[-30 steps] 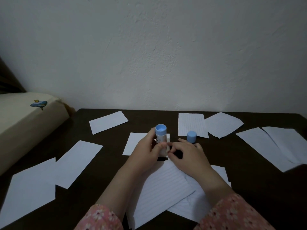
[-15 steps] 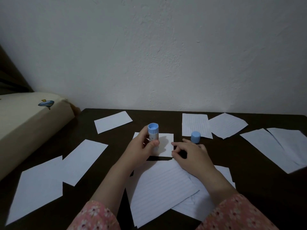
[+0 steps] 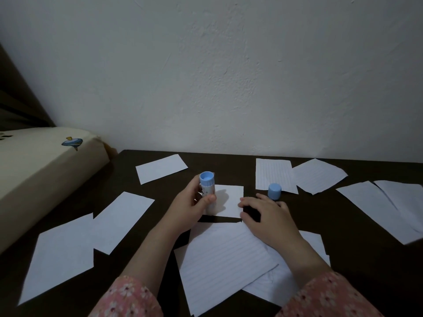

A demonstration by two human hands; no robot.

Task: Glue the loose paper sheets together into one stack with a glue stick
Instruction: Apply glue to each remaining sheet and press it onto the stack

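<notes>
The left hand (image 3: pixel 190 207) holds the glue stick (image 3: pixel 207 191) around its body, thumb in front and fingers behind. The stick points down, with its blue end up and its low end on a small white sheet (image 3: pixel 230 202). The right hand (image 3: pixel 266 216) holds nothing. Its fingers are bent and lie flat on the right edge of that small sheet, pinning it to the dark table (image 3: pixel 332 216). The blue cap (image 3: pixel 274 191) stands just behind the right hand, off the stick.

This looks like the gluing step: the small sheet seems to be getting its glue.

Near the person lie two lined sheets (image 3: pixel 226 266), one partly over the other. That may be the stack so far, but I cannot tell if they are stuck. More loose sheets (image 3: pixel 87 243) lie apart to the left, right and far side.

Next, the glued sheet likely needs lifting, turning over and pressing onto the near pile. It is thin and will be sticky, so the edges need lining up first.
</notes>
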